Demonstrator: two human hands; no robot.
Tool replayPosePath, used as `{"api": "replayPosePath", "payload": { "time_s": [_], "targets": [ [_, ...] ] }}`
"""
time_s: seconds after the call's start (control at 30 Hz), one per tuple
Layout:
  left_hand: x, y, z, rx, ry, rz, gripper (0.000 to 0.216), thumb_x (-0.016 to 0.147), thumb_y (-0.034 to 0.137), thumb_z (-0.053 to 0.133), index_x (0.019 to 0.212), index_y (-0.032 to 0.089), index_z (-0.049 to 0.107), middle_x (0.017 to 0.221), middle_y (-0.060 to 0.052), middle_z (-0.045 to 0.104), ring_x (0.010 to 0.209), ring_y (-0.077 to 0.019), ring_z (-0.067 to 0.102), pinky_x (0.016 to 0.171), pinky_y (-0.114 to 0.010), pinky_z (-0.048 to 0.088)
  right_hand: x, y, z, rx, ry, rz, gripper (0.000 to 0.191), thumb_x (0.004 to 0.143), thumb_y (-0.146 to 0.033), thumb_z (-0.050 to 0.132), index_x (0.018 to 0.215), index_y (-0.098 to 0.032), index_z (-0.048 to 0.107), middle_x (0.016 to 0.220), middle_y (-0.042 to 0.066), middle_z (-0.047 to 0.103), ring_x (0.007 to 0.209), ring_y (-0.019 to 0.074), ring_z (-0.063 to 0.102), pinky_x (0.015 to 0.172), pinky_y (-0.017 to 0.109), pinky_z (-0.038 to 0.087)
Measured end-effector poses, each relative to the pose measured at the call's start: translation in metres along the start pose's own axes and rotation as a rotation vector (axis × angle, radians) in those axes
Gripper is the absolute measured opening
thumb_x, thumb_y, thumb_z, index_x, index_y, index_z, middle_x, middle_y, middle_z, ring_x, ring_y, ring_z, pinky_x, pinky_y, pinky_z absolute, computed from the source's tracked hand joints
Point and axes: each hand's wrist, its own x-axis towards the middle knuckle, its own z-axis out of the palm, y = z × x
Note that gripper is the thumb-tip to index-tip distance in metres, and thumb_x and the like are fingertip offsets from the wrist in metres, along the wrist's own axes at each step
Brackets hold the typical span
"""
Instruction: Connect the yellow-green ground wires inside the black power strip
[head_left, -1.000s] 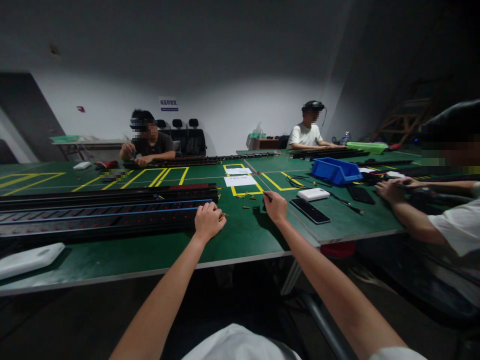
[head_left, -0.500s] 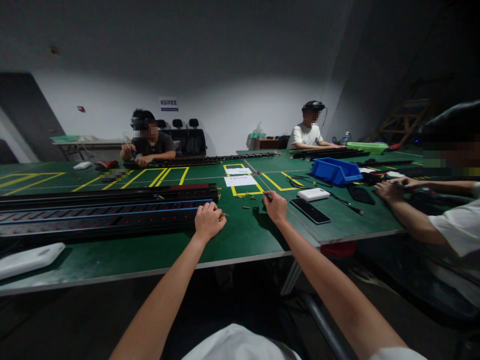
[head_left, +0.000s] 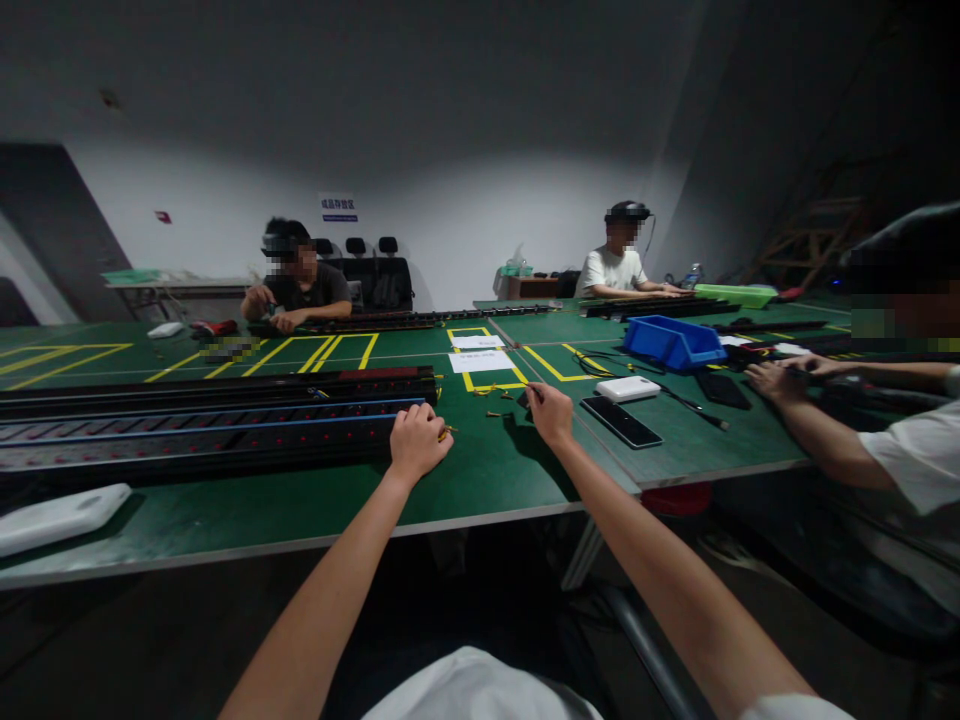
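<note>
My left hand is curled closed at the right end of a long black strip with blue edges and a row of red dots. A small yellow-and-brass piece pokes out beside its fingers; the grip itself is mostly hidden. Farther right, my right hand is pinched just over the green table. Something small and dark seems to be at its fingertips, too small to name. Between the hands lie several small brass-coloured pieces and thin yellow bits.
Right of my right hand are a phone, a white power bank, black cables and a blue bin. Another white device lies front left. Paper labels lie ahead. Co-workers sit across and at right.
Both my hands keep almost the same place and pose. The co-worker across at left has shifted a raised hand slightly.
</note>
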Motion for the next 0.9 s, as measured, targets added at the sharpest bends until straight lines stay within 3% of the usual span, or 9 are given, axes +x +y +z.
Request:
{"api": "replayPosePath", "payload": {
  "time_s": [0.6,0.9],
  "targets": [
    [0.0002,-0.0002,-0.0001,0.011,0.007,0.011,0.023,0.088,0.034,0.059,0.079,0.020,0.073,0.092,-0.009,0.061,0.090,-0.0252,0.053,0.075,-0.042,0.038,0.0002,0.0031,0.0022,0.040,0.021,0.036,0.037,0.095,-0.042,0.049,0.103,-0.015,0.074,0.077,0.010,0.075,0.069,0.0253,0.069,0.070,0.033,0.048],
    [-0.0002,-0.0005,0.0021,0.011,0.018,0.008,0.022,0.087,0.035,0.061,0.078,0.020,0.073,0.093,-0.009,0.061,0.091,-0.0254,0.053,0.076,-0.042,0.037,0.0003,0.0009,0.0025,0.108,-0.014,0.034,0.047,0.099,-0.049,0.041,0.103,-0.015,0.073,0.068,0.008,0.071,0.059,0.0232,0.067,0.065,0.032,0.050]
  ]
}}
